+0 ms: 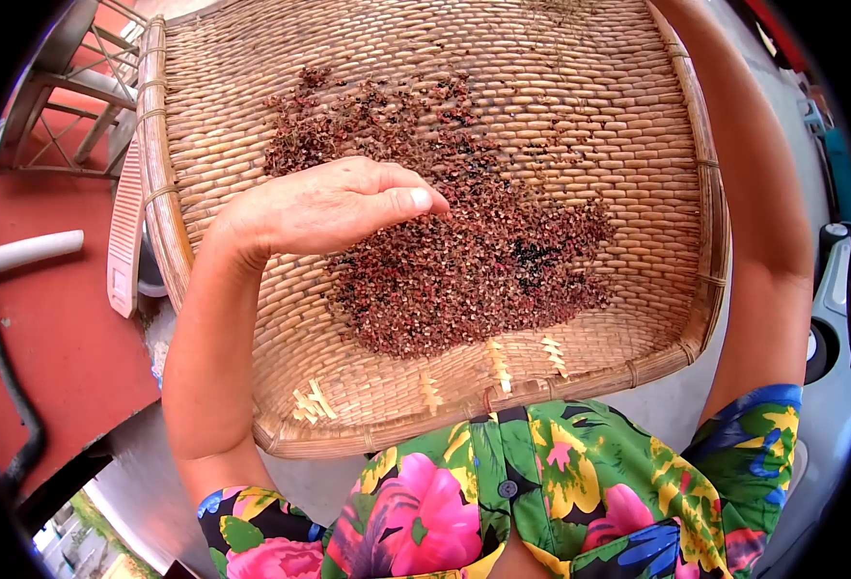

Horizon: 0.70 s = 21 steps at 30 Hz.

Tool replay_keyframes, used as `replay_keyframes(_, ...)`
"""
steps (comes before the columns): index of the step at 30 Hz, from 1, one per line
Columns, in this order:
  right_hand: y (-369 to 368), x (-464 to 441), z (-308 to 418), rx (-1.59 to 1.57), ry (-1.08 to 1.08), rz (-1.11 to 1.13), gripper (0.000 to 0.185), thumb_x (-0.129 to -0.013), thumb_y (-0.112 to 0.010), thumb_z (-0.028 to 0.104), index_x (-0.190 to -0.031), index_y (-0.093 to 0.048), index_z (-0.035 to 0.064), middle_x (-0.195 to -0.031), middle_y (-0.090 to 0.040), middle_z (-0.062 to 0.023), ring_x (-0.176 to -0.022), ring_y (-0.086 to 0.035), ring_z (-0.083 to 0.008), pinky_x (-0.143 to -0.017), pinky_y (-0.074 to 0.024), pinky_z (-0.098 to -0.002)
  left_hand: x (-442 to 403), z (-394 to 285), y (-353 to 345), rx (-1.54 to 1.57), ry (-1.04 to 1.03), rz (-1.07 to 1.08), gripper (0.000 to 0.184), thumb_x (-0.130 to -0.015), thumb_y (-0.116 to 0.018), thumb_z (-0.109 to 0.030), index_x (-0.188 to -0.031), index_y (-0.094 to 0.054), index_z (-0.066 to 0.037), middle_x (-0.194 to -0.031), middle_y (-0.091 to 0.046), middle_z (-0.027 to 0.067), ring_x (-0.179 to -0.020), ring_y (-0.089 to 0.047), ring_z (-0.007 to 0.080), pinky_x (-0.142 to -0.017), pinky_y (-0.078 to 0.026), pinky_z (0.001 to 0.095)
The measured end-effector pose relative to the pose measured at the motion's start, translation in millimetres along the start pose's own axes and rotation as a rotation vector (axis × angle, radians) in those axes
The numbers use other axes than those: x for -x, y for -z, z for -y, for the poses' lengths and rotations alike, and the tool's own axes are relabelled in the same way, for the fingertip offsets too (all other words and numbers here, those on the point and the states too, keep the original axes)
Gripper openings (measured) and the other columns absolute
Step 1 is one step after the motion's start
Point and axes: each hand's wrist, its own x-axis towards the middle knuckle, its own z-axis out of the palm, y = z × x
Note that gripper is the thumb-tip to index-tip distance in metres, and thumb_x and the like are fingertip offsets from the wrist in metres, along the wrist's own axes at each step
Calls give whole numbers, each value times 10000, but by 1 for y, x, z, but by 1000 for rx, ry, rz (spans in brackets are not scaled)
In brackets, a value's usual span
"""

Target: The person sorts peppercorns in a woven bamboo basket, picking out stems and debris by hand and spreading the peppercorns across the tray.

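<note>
A large woven winnowing tray point(618, 125) with a bamboo rim fills the middle of the view, its near edge against the person's body. Spread across it lies a heap of dried reddish-brown husks point(445, 289) mixed with small black seeds point(538, 253), which look like Sichuan peppercorns. My left hand point(348, 205) is over the heap's left part, thumb pressed along the bent fingers; what they hold, if anything, is hidden. My right arm reaches up along the tray's right rim, and the hand itself is cut off by the top edge.
To the left are a metal-framed stand point(78, 96), a pink slotted plastic piece point(126, 232), a white pipe point(25, 256) and a black hose point(6, 376) on a red surface. Grey plastic equipment point(836, 289) stands to the right.
</note>
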Motion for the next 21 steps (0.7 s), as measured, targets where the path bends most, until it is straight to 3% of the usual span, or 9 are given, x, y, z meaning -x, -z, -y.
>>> replay_keyframes(1,27,13,24,366,-6,175,367,-775,-568,289,-1019,-571,14,-910,-601,-197,-818,-585,-289,-738,-455,-363,0,12,0,-74,-38,-77,391,-902,-399,-343,-1120,-544,-53,-1087,-543,35,-985,-488,117,-806,-397,249)
replay_keyframes(3,-5,16,0,391,17,206,445,-744,-598,294,-1075,-536,4,-932,-594,-196,-877,-577,-304,-769,-455,-372,5,1,8,41,23,-182,394,-900,-403,-343,-1143,-524,-57,-1105,-538,35,-1009,-488,129,-833,-397,270)
replay_keyframes(5,-51,25,-17,-181,1,-11,333,-792,-563,245,-996,-544,-17,-834,-605,-141,-775,-592,-234,-687,-471,-326,5,5,10,269,78,-478,393,-902,-400,-330,-1154,-505,-47,-1105,-540,68,-1018,-506,157,-850,-417,298)
replay_keyframes(6,-62,37,-9,-185,7,-12,333,-792,-563,245,-996,-544,-17,-834,-605,-141,-775,-592,-234,-687,-471,-326,3,7,14,403,13,-613,389,-907,-390,-312,-1150,-499,-28,-1097,-542,88,-1006,-519,176,-843,-430,307)
replay_keyframes(9,-72,68,37,-682,99,292,199,-854,-544,212,-885,-621,31,-685,-598,-25,-567,-524,-77,-515,-435,-217,6,5,25,716,-178,-908,364,-920,-368,-242,-1120,-480,40,-1060,-542,166,-976,-542,251,-830,-462,362)
replay_keyframes(10,-60,73,59,-599,59,456,195,-834,-566,201,-890,-626,23,-700,-619,-62,-606,-563,-116,-560,-467,-253,7,6,28,771,-186,-921,356,-919,-373,-235,-1115,-480,42,-1059,-541,168,-972,-543,253,-827,-465,363)
replay_keyframes(12,-75,90,83,-658,121,481,158,-797,-580,192,-857,-636,58,-747,-635,-105,-659,-617,-222,-646,-497,-327,8,7,29,827,-196,-938,349,-918,-377,-228,-1110,-479,44,-1058,-540,170,-968,-544,255,-824,-467,364)
replay_keyframes(19,-84,117,126,-610,330,529,184,-771,-593,239,-847,-566,73,-823,-578,-99,-802,-582,-278,-690,-476,-386,7,7,26,844,-233,-957,333,-912,-393,-212,-1104,-477,46,-1032,-544,162,-933,-556,243,-803,-480,357)
replay_keyframes(21,-89,116,123,-510,365,566,156,-783,-573,219,-827,-555,71,-832,-578,-96,-809,-582,-272,-686,-476,-387,7,0,26,892,-215,-1024,274,-900,-421,-225,-1004,-487,20,-904,-541,126,-810,-552,215,-700,-485,327)
